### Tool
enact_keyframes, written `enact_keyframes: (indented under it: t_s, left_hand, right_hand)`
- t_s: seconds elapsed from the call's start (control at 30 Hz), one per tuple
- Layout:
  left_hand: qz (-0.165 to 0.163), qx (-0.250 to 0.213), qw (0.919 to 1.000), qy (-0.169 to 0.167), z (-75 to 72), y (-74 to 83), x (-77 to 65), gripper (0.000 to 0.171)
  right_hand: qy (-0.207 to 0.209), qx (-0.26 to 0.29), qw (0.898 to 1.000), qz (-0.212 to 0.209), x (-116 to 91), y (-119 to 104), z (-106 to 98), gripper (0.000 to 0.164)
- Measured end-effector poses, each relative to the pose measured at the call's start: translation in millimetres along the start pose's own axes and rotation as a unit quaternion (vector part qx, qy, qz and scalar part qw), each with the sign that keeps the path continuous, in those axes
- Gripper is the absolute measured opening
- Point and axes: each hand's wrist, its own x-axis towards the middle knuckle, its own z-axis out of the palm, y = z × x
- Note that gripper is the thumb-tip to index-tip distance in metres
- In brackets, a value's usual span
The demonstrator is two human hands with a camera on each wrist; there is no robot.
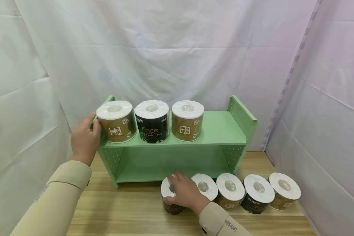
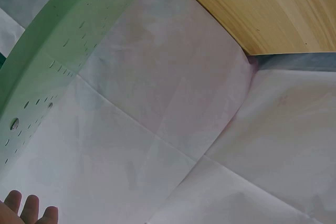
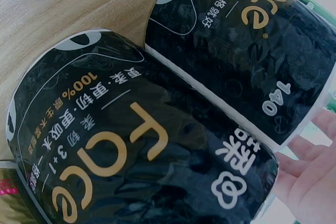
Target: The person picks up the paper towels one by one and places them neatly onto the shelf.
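Observation:
My right hand grips the top of a black-wrapped toilet paper roll, the leftmost of a row on the table. In the right wrist view the same hand reaches round this roll's top end. A second black roll stands beside it, nearer the camera. My left hand holds the upper left corner of a green two-tier shelf, thumb close to a gold roll. Fingertips of that hand show low in the left wrist view, outside the perforated side panel.
On the upper tier, a black roll and another gold roll follow the first gold one. The table row continues right with gold, black and gold rolls. White cloth surrounds the wooden table.

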Motion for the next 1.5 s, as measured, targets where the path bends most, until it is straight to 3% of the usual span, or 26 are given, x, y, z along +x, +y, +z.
enact_keyframes:
  t_s: [0.73, 1.5]
  left_hand:
    - [-0.005, 0.005, 1.0000, -0.006, -1.6, 3.4, -0.5, 0.034]
    - [-0.003, 0.002, 1.0000, -0.006, -0.3, 0.9, 0.6, 0.035]
  right_hand:
    - [-0.025, -0.036, 0.999, 0.025, 6, -11, 4, 0.076]
    - [-0.009, -0.065, 0.998, 0.011, 9, -17, 1, 0.071]
